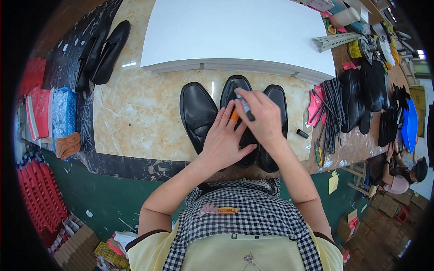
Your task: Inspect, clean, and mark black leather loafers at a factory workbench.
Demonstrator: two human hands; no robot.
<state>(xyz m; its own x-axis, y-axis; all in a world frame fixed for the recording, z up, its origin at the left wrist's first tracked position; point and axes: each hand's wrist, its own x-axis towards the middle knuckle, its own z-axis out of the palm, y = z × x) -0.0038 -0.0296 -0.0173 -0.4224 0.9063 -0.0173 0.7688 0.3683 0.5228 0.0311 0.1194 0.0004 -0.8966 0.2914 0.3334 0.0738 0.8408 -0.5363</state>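
Middle black shoe [232, 86] sits around center frame, midsection pretty much blocked by the left hand [221, 139] spread out over it and the right hand [262, 115] pinching a grey marker [245, 107] whose tip I honestly can't make out.

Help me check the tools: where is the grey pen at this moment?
In the head view, the grey pen is just right of centre, gripped in the right hand, over the middle black shoe.
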